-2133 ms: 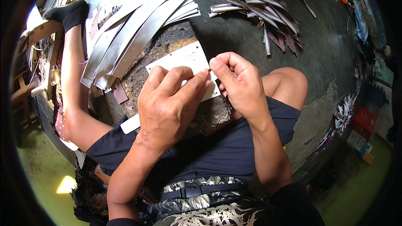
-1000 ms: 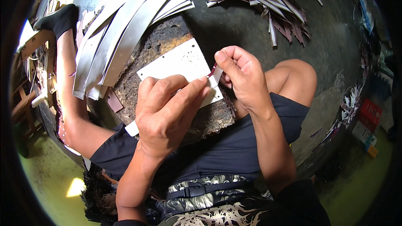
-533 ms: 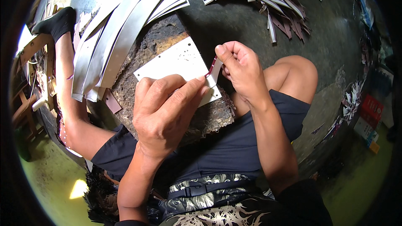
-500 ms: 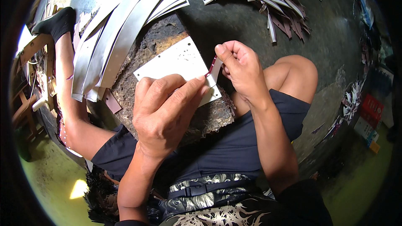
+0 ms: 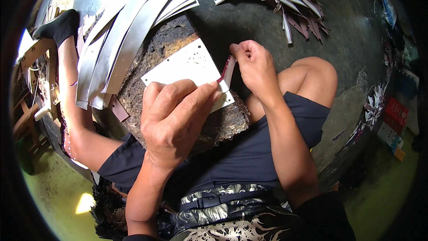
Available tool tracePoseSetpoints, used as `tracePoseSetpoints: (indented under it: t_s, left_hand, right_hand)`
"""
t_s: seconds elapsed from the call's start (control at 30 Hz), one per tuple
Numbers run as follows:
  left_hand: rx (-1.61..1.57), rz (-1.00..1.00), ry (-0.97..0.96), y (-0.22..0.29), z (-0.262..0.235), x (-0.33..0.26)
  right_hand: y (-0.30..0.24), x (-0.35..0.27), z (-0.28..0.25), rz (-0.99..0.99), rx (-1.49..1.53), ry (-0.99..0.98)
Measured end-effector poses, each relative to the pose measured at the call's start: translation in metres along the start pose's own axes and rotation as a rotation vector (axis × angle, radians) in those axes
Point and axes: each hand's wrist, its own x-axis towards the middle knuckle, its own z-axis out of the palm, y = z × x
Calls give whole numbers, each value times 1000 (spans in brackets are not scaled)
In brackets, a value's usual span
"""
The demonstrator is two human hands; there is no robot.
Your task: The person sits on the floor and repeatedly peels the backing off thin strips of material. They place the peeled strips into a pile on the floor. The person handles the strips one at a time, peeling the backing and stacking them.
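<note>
Left hand (image 5: 176, 120) covers near part of flat white perforated card (image 5: 187, 64). Long pale grey strips (image 5: 129, 31) cut off at top edge. Small coloured boxes (image 5: 392, 125) at right too blurred to ID.
</note>
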Motion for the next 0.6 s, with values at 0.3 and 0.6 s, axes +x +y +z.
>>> tracePoseSetpoints:
  t_s: [0.3,0.6]
  left_hand:
    - [-17,10,-10,-1,-1,0]
    - [-25,28,2,-2,-1,-1]
  right_hand:
    - [18,15,9,-123,-332,165]
    - [7,24,5,79,-355,228]
